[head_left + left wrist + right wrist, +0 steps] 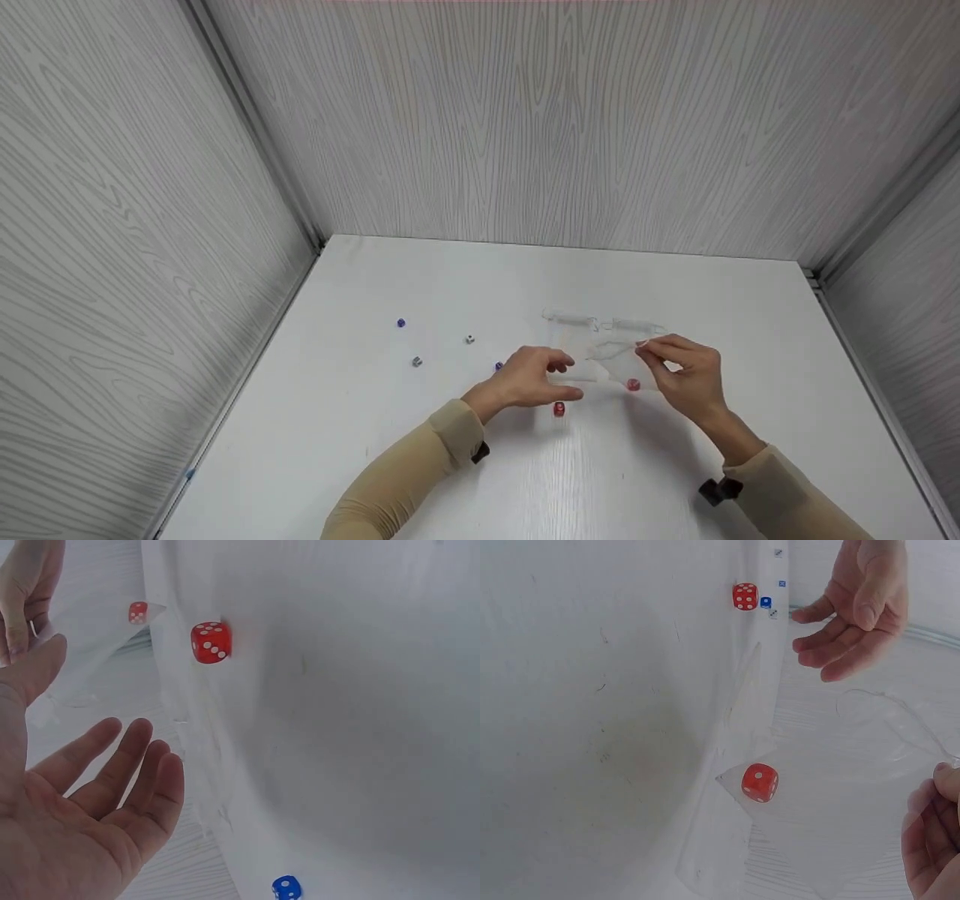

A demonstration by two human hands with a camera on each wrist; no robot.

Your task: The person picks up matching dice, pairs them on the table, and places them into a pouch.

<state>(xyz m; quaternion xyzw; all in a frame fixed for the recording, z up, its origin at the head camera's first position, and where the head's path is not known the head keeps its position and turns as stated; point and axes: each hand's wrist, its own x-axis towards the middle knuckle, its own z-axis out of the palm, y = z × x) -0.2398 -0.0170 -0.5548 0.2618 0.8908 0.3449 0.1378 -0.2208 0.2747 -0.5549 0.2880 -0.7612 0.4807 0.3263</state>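
My right hand (691,377) pinches the rim of a clear plastic bag (832,802) between thumb and fingers, holding it raised with its mouth parted. Inside, in a lower corner of the bag, lies a red die (760,783). Left of the bag, my left hand (527,377) holds nothing; its fingers are spread and loosely bent, the palm showing in the left wrist view. On the table just below the left hand sits a second red die (211,642). A blue die (499,366) is partly hidden behind the left hand.
Farther left on the white table (300,450) lie another blue die (401,322) and two whitish-grey dice, one nearer (417,361) and one farther right (470,339). Flat, clear plastic (571,319) lies behind the hands. Wood-grain panels (525,135) enclose the back and sides.
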